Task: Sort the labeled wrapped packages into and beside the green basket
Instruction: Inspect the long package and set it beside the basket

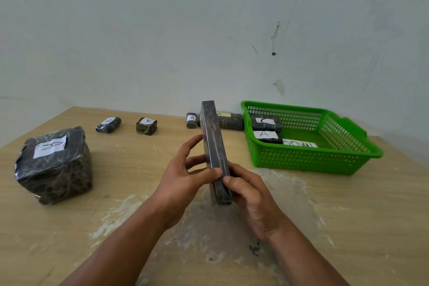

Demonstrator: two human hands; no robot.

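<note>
Held edge-on between left hand (185,176) and right hand (250,195), fingers curled round its lower half: one flat wrapped package (214,146), label unseen. Right of the grip, in the green basket (325,162): near package (267,137) reading "A", far package (265,123), letter part hidden. Just beyond the grip: small packet (191,120) and long package (229,121), both "A". Left: small roll (108,124) "B", cube (146,126), large bundle (54,165), letters unclear.
</note>
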